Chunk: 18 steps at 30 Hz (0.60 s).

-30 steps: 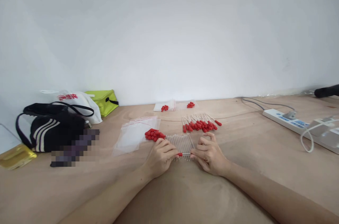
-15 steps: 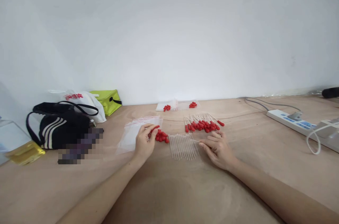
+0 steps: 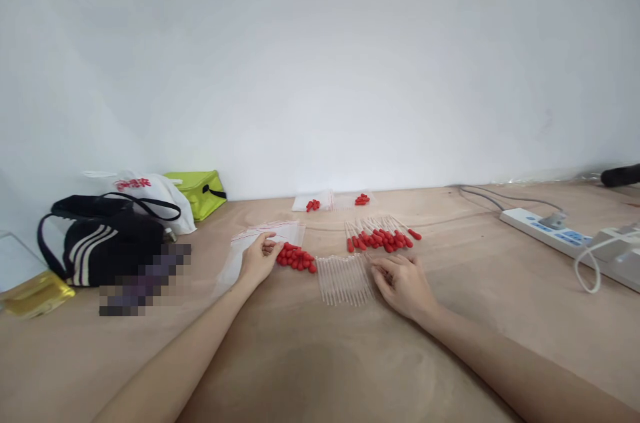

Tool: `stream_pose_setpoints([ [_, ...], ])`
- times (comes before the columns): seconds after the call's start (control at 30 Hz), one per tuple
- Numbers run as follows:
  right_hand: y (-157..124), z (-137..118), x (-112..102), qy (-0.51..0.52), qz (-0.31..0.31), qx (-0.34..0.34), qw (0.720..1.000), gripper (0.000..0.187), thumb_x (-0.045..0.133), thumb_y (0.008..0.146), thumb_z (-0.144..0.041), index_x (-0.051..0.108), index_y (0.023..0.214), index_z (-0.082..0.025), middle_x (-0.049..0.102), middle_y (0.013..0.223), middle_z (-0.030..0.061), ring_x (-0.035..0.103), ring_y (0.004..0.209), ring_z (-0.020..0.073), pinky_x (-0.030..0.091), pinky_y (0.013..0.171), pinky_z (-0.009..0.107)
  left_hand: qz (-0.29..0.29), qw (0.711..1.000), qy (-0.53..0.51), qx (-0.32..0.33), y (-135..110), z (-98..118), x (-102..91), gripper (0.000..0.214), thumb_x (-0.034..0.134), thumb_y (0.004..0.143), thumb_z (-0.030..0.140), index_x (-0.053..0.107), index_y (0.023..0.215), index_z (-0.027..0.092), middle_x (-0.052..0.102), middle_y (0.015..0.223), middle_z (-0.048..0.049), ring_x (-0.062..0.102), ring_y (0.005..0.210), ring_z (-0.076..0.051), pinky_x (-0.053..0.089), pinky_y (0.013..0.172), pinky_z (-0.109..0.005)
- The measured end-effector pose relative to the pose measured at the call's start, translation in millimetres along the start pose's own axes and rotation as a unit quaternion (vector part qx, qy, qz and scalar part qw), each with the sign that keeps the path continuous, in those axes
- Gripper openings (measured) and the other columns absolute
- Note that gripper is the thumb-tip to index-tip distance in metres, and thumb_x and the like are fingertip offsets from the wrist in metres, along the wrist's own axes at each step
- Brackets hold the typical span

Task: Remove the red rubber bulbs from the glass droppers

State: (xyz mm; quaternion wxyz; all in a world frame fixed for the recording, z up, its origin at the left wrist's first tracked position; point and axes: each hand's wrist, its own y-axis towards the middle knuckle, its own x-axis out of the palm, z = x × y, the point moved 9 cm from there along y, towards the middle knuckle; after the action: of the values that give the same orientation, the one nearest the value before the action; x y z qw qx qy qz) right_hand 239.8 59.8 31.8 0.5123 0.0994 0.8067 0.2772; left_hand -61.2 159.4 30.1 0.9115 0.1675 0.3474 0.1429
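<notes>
My left hand (image 3: 259, 259) is at the left edge of a pile of red rubber dropper bulbs (image 3: 299, 259), its thumb and forefinger slightly apart with no bulb visible between them. Beneath and behind that hand lies a clear zip bag (image 3: 235, 256). Right of the pile, thin clear dropper tubes (image 3: 344, 281) lie side by side in a row. My right hand (image 3: 404, 281) rests at the row's right end, fingertips pinched together; a faint clear tube tip seems to stick out of them. Beyond it are several assembled droppers (image 3: 383, 238), red bulbs towards me.
Two small bags with red bulbs (image 3: 313, 205) lie near the wall. At left are a black striped bag (image 3: 115, 243), a white plastic bag (image 3: 173, 206), a lime-green bag (image 3: 200, 193) and a yellow packet (image 3: 43, 293). A power strip (image 3: 537, 228) with cords lies right.
My left hand has moved left and down, and the red bulb it pinched no longer shows in its fingers. My right hand has shifted slightly left, towards the tube row. The view has shifted slightly.
</notes>
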Motion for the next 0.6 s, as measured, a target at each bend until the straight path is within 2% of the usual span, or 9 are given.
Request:
stream_pose_setpoints([
  [0.1, -1.5, -3.2, -0.1, 0.014, -0.009, -0.003, 1.000, 0.024, 0.041, 0.081, -0.032, 0.064, 0.085, -0.025, 0.067, 0.078, 0.0023, 0.056, 0.075, 0.0169, 0.028, 0.070, 0.032, -0.008, 1.000, 0.011, -0.007, -2.9, 2.2, 0.4, 0.040, 0.051, 0.068, 0.046, 0.055, 0.096, 0.018, 0.065, 0.072, -0.0021, 0.061, 0.066, -0.017, 0.048, 0.067, -0.029],
  [0.3, -1.3, -3.1, -0.8, 0.034, -0.012, -0.004, 0.999, 0.026, 0.043, 0.081, -0.039, 0.063, 0.086, -0.023, 0.064, 0.067, 0.0021, 0.055, 0.071, 0.0176, 0.029, 0.074, 0.035, -0.001, 0.999, 0.037, -0.004, -6.5, 8.4, -5.1, 0.046, 0.041, 0.076, 0.045, 0.043, 0.112, 0.016, 0.062, 0.068, -0.0004, 0.061, 0.069, -0.018, 0.046, 0.069, -0.031],
  [0.4, 0.1, 0.8, -2.2, 0.058, -0.004, 0.004, 0.998, 0.030, 0.038, 0.084, -0.038, 0.063, 0.087, -0.022, 0.064, 0.066, 0.0025, 0.055, 0.071, 0.0174, 0.029, 0.076, 0.035, 0.005, 0.999, 0.053, 0.012, -6.5, 13.1, -7.7, 0.045, 0.037, 0.079, 0.043, 0.040, 0.114, 0.015, 0.062, 0.076, -0.0034, 0.060, 0.074, -0.019, 0.045, 0.069, -0.032],
  [0.5, 1.5, 7.6, -3.2, 0.076, 0.002, 0.027, 0.997, 0.031, 0.035, 0.085, -0.037, 0.062, 0.087, -0.023, 0.065, 0.068, 0.0027, 0.056, 0.071, 0.0178, 0.030, 0.075, 0.036, 0.034, 0.992, 0.085, 0.084, -10.9, 35.0, -12.4, 0.038, 0.039, 0.079, 0.038, 0.046, 0.108, 0.015, 0.061, 0.087, -0.0072, 0.056, 0.086, -0.022, 0.044, 0.074, -0.034],
  [0.6, 2.4, 13.7, -1.7, 0.089, -0.001, 0.049, 0.995, 0.029, 0.036, 0.084, -0.036, 0.062, 0.086, -0.023, 0.065, 0.068, 0.0020, 0.057, 0.070, 0.0176, 0.031, 0.074, 0.035, 0.033, 0.970, 0.124, 0.205, -27.2, 76.2, -2.0, 0.021, 0.047, 0.077, 0.033, 0.055, 0.089, 0.018, 0.059, 0.089, -0.0065, 0.052, 0.090, -0.022, 0.040, 0.081, -0.036],
])
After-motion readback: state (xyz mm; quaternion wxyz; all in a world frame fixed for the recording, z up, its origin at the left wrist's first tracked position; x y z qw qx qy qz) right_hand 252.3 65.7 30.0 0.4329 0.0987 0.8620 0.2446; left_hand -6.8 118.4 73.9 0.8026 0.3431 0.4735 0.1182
